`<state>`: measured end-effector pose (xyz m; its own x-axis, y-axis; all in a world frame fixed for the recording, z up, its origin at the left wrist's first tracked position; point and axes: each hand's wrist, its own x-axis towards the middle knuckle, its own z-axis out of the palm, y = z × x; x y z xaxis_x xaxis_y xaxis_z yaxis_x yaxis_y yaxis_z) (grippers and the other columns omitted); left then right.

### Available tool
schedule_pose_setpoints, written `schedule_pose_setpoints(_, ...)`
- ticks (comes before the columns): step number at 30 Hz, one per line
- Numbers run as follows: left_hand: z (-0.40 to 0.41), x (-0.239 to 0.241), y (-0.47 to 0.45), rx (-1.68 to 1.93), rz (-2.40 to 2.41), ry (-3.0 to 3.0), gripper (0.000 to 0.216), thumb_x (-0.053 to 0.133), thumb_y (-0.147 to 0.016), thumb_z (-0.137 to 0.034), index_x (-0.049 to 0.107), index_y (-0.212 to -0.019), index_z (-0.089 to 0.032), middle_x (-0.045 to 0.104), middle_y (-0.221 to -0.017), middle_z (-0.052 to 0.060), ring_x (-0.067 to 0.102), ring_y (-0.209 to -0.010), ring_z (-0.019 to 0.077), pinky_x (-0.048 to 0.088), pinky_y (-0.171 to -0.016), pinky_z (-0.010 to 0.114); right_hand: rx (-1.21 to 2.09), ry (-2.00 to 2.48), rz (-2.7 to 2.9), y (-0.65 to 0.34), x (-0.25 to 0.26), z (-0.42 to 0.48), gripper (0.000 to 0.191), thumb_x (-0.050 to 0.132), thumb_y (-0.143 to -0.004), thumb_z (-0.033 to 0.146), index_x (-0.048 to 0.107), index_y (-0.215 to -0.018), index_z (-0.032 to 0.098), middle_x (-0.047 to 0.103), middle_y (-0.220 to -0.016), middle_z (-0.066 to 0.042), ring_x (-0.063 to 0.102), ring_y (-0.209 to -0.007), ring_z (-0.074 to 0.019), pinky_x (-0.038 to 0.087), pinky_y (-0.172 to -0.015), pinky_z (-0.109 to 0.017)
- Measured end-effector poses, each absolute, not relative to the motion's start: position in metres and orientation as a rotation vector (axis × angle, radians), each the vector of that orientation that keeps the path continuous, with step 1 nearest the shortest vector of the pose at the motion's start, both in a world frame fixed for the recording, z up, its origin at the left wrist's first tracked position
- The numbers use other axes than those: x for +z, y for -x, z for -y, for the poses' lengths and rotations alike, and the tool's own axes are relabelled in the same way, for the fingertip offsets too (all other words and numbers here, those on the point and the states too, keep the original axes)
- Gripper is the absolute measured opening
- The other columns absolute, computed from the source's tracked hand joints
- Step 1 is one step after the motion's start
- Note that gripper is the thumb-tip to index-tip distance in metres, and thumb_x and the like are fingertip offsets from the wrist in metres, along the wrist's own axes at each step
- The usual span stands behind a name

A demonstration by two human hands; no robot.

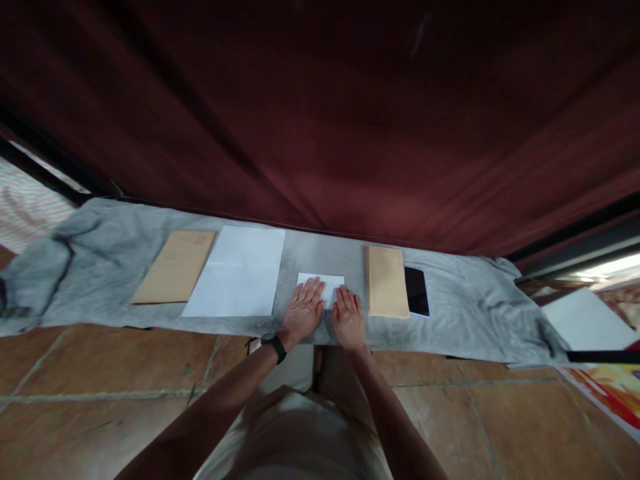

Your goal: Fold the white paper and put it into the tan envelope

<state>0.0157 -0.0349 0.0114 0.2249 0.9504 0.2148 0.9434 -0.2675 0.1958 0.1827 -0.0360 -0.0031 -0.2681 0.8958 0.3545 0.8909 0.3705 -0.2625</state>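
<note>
A small white rectangle of folded-looking paper [329, 283] lies on the grey cloth right in front of me. Flat across its left part rests my left hand [303, 311], fingers stretched out, with a dark watch [274, 347] on the wrist. My right hand [349, 319] is laid flat at its right edge, fingertips touching or overlapping the corner. Neither hand grasps anything. The paper's lower edge is partly hidden by the hands. To the left is a large white sheet [240, 273], and to the right a stack of brown envelopes [389, 283].
Another brown envelope or stack [175, 268] lies at far left, beside the white sheet. A dark-screened phone [417, 291] sits partly against the right-hand envelopes. Grey cloth [465, 300] covers the narrow bench. Behind it hangs a dark red curtain [320, 133]; tiled floor [150, 373] shows below.
</note>
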Motion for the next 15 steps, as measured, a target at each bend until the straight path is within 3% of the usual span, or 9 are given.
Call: schedule_pose_setpoints(15,0.039,0.012,-0.013,0.470,-1.907,-2.430,0.054,0.040,-0.102,-0.033,0.046,-0.153,-0.017,0.040,-0.162,0.008,0.030,-0.153,0.0259,0.024,-0.127,0.048,-0.016,1.626,2.188,-0.168,0.001,0.003,0.048,0.037,-0.106,0.025,0.050,-0.148,0.007,0.051,-0.153,-0.018,0.044,-0.144,-0.0266,0.031,-0.120,-0.046)
